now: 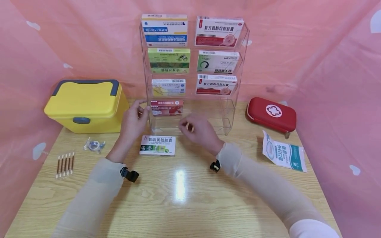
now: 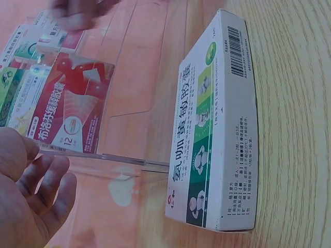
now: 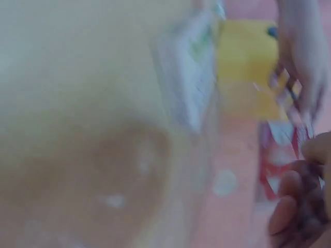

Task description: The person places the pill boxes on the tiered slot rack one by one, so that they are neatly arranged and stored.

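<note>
My left hand (image 1: 134, 119) rests against the left edge of the clear acrylic rack (image 1: 235, 109), its fingers (image 2: 49, 181) straight and relaxed, touching the edge of the lowest tier and gripping nothing. Behind that tier's front panel stands a red medicine box (image 1: 166, 107), just beside my fingertips. My right hand (image 1: 198, 129) hovers in front of the rack's bottom tier, low over the worktop (image 1: 190, 198), its fingers (image 3: 289, 206) curled inward; the right wrist view is too blurred for me to tell whether they pinch anything.

Between my two hands, flat on the worktop just in front of the rack, lies a white and green medicine box (image 1: 158, 145), touched by neither hand. In the left wrist view it sits near my palm, its barcode edge turned up.

To my left stands a yellow storage box (image 1: 86, 105) with a grey handle. In front of it lie a small clear packet (image 1: 94, 145) and a row of swabs (image 1: 65, 164). To my right are a red first-aid pouch (image 1: 271, 114) and a white and teal mask packet (image 1: 284, 152). Six more boxes fill the rack's upper tiers.
</note>
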Action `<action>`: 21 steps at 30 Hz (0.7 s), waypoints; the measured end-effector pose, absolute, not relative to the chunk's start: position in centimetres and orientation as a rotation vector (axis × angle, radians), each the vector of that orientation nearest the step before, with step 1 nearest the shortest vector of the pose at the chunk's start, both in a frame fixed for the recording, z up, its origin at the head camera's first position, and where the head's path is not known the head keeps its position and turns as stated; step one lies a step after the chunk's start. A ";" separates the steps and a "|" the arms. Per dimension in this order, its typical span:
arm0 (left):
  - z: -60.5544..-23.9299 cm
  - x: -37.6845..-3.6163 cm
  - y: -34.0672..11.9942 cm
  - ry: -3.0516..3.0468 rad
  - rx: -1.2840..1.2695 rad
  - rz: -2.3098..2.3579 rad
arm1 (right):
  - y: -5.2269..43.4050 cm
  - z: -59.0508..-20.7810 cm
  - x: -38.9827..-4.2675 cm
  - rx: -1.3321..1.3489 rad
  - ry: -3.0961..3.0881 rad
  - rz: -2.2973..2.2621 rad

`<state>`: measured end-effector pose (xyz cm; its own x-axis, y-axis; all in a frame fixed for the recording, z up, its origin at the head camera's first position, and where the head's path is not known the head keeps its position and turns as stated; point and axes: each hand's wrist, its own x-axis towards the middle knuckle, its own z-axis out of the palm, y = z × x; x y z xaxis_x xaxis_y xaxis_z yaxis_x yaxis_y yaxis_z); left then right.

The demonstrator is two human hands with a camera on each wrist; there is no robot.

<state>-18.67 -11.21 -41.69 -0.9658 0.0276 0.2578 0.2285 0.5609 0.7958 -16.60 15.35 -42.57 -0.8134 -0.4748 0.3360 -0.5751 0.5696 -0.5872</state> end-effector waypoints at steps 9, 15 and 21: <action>-41.8 -18.8 -11.1 -2.561 -0.233 -1.341 | 13.6 -46.5 -14.0 0.881 -3.080 0.857; -41.7 -18.8 -11.1 -2.554 -0.235 -1.323 | 13.0 -46.8 -13.9 0.942 -3.145 0.776; -41.6 -18.8 -11.2 -2.578 -0.220 -1.316 | 14.0 -46.5 -12.1 0.984 -3.172 0.702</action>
